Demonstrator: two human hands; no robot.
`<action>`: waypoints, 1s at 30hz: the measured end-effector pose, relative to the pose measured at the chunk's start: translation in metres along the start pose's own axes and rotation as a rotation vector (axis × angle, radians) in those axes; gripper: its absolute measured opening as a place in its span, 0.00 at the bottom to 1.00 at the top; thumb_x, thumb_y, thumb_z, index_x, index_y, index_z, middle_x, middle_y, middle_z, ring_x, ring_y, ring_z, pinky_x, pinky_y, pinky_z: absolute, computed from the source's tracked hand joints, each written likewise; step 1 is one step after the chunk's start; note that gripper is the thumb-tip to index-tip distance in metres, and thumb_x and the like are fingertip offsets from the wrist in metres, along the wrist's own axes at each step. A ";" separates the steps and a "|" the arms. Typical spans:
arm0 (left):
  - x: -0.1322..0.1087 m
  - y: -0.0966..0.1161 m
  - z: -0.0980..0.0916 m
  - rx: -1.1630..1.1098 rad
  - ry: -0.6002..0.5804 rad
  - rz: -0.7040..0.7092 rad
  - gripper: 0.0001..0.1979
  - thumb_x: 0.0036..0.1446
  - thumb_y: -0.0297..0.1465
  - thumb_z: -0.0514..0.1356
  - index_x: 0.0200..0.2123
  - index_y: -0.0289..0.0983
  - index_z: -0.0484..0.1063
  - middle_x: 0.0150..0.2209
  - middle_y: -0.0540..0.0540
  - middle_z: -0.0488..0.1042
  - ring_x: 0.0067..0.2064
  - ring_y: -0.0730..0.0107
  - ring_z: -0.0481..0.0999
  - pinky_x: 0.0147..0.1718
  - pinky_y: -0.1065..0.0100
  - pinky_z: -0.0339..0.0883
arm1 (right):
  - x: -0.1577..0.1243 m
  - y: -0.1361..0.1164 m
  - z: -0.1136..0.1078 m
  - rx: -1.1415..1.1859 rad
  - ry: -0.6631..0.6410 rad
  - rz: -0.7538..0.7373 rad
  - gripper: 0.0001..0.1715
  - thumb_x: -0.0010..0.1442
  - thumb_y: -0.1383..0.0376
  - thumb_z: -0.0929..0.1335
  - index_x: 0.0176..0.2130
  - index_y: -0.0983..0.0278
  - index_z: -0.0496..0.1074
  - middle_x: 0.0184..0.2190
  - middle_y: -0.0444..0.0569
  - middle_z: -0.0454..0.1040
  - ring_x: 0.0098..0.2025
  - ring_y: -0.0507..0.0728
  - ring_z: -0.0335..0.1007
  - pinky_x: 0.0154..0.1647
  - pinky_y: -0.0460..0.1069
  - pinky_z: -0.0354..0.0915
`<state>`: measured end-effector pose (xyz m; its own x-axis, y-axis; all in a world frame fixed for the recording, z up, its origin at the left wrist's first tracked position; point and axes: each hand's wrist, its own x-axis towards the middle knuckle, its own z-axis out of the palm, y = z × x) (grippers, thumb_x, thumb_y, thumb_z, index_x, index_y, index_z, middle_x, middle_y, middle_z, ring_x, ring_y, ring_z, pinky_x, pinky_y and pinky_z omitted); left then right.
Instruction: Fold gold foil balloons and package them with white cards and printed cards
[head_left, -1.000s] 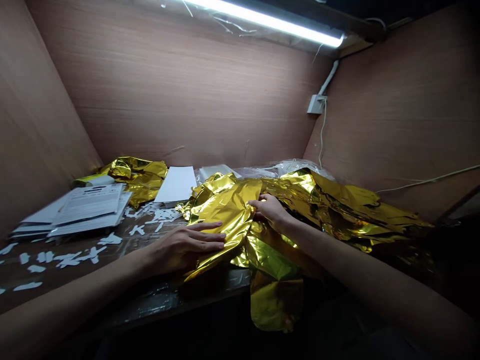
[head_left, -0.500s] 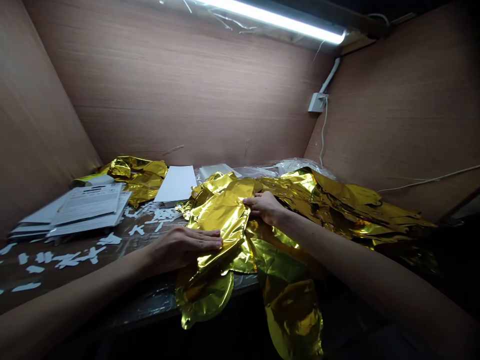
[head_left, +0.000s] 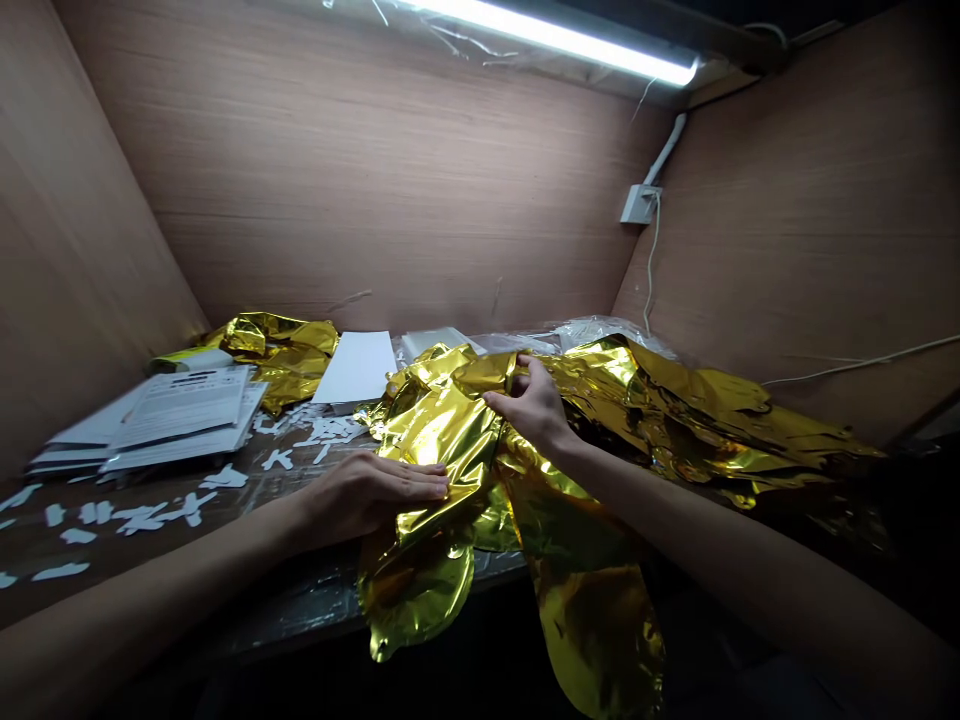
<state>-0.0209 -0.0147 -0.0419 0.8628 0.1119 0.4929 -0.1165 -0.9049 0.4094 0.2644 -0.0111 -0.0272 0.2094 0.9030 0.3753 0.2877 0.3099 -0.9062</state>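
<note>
A large crumpled gold foil sheet (head_left: pixel 450 420) lies across the middle of the table and spills over the front edge. My left hand (head_left: pixel 375 490) lies flat on its near left part, fingers stretched out and pressing the foil down. My right hand (head_left: pixel 529 400) is closed on a fold of the same gold foil sheet at its far middle, pinching it between thumb and fingers. More gold foil (head_left: pixel 705 410) is heaped to the right.
A stack of printed papers (head_left: pixel 180 410) lies at the left, with white paper scraps (head_left: pixel 135 515) scattered in front. A second gold foil bundle (head_left: pixel 281 350) and a white card (head_left: pixel 356 368) sit at the back. Wooden walls enclose three sides; a socket (head_left: pixel 637 203) hangs at back right.
My right hand has lifted and moved back, gathering a fold of foil. More foil has slid down over the table's front edge. My left hand has stayed pressed flat.
</note>
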 end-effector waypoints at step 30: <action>-0.001 0.004 -0.002 0.341 0.188 -0.198 0.12 0.63 0.42 0.65 0.43 0.44 0.85 0.46 0.41 0.73 0.47 0.63 0.75 0.47 0.64 0.75 | -0.018 0.003 -0.040 -1.224 -0.648 -0.732 0.38 0.65 0.73 0.62 0.68 0.45 0.63 0.69 0.46 0.65 0.45 0.58 0.79 0.34 0.49 0.65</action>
<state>-0.0234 -0.0180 -0.0395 0.7441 0.3409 0.5746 0.2382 -0.9389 0.2486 0.2987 -0.0382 -0.0285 -0.6396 0.7394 0.2102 0.7661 0.5911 0.2524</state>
